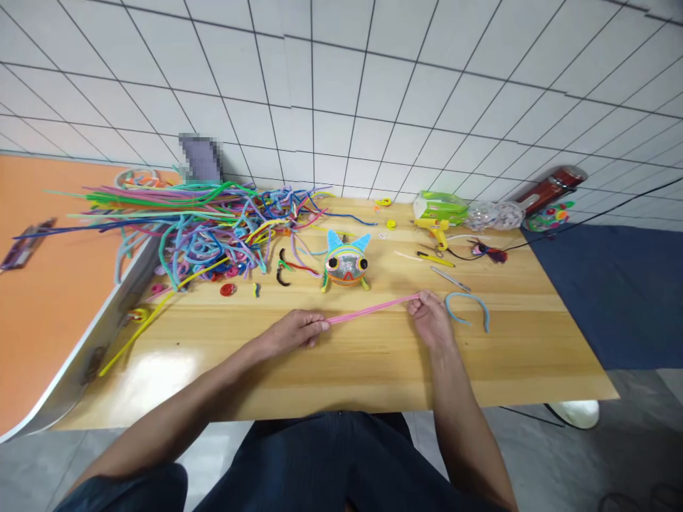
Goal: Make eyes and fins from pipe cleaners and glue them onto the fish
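Note:
A pink pipe cleaner [373,308], which looks doubled into two strands, stretches between my hands above the wooden table. Its left end is pinched in my left hand [299,330]. My right hand [430,317] grips the other end, slightly higher and farther from me. Just beyond the strand stands a small animal figure [346,263] with blue pointed ears, round black-and-yellow eyes and a silvery body. To the right of my right hand lies a curved light-blue pipe cleaner [469,300].
A large heap of coloured pipe cleaners [213,227] covers the table's back left. At the back right are a yellow glue gun [438,231], a yellow cutter [435,259], tweezers [451,279] and a green package [442,208]. A red tape roll [228,289] lies left of centre.

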Available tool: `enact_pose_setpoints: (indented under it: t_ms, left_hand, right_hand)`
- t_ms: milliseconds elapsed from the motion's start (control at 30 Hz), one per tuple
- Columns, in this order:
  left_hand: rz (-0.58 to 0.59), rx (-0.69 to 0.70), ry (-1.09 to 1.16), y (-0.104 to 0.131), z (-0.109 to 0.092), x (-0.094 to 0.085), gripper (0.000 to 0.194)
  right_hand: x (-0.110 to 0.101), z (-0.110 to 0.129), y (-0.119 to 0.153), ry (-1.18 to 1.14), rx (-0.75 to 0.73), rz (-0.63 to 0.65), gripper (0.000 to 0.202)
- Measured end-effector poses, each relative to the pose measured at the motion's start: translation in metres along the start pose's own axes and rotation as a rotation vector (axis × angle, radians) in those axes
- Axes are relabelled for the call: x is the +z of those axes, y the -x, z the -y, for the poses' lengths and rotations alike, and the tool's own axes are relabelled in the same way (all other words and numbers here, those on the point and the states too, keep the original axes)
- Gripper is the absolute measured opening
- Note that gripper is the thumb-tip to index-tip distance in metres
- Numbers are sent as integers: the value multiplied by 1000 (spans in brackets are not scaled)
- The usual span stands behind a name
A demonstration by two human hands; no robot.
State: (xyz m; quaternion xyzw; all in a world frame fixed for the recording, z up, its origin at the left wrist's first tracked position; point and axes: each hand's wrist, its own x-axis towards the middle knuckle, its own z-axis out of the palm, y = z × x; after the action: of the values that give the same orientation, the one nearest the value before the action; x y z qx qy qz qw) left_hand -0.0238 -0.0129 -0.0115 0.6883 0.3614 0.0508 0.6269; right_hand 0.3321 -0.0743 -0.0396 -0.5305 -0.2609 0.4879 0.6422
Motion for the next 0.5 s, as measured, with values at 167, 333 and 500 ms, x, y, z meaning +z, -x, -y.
enact_pose_setpoints:
  t_ms: [167, 333, 500]
  left_hand:
    - [-26, -4, -8, 2, 1, 7, 68]
    - [-107, 6, -33, -2, -2, 18, 61]
    - [-150, 16, -73, -8, -5, 26, 55]
  right_hand:
    - [-1, -2, -1, -64, -1, 9, 43]
    - [8, -5, 5, -2, 31, 106, 40]
    - [19, -10, 12, 91, 68, 162, 44]
